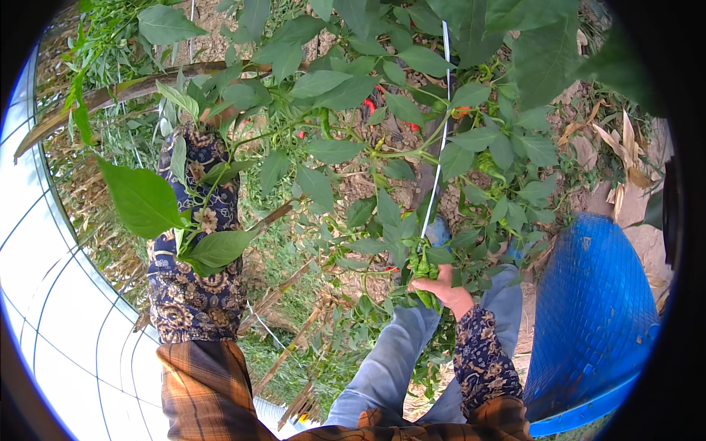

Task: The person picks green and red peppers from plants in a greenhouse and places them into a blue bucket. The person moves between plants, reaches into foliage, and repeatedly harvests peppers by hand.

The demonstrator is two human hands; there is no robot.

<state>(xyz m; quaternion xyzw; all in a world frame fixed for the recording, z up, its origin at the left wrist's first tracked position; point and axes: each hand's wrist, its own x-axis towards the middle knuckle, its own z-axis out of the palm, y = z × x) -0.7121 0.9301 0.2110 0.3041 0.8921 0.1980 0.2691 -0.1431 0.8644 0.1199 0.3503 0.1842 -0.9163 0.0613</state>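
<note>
Several wrinkled green peppers (423, 269) sit bunched in my right hand (449, 290), whose thumb lies across them. This hand is low among the leaves of a pepper plant (336, 149), just in front of my legs. My left hand (220, 114) reaches forward into the foliage at the upper left. Leaves cover most of it, so its fingers and anything in them are hidden. A curled green pepper (325, 123) hangs from a branch to the right of that hand. More green peppers (488, 165) hang on the plant's right side.
A large blue plastic container (587, 308) stands at my right. A white string (444, 105) runs down through the plant. Wooden stakes (281, 295) lean near my left arm. Red peppers (369, 103) show low behind the leaves. Dry husks (626, 143) lie at the right.
</note>
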